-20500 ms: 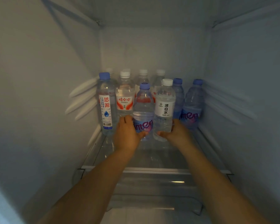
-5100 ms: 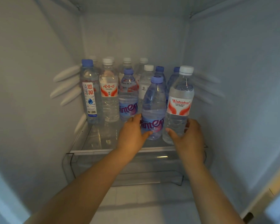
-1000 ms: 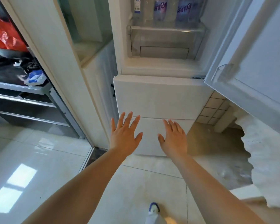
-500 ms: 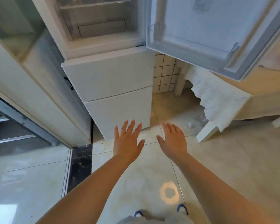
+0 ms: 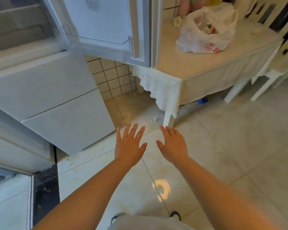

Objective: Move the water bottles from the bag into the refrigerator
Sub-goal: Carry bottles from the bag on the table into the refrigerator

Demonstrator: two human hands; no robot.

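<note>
left hand (image 5: 129, 145) | right hand (image 5: 174, 143) | fingers spread, both empty | bag (image 5: 206, 29) on table (image 5: 198, 70), 1 o'clock | refrigerator (image 5: 48, 90) open, 10 o'clock

Pretty bright daylight-ish shot overall, warm and a bit washed out. The glossy floor tiles (image 5: 239, 155) bounce a lot of light, and there's a small hot ring-shaped glare spot (image 5: 161, 190) on them just in front of the person's feet. Shadow pools under the table (image 5: 198, 67), darkest along its near edge where the lace cloth hangs. The open refrigerator door (image 5: 106, 20) and the refrigerator (image 5: 45, 90) body at the left are smeared with motion blur, edges soft. Both forearms look sharper, the left hand (image 5: 129, 145) and right hand (image 5: 173, 145) evenly lit. Wide-angle bending is obvious: straight lines curve toward the corners. The white plastic bag (image 5: 204, 30) near the table's far edge is nearly blown out.
</note>
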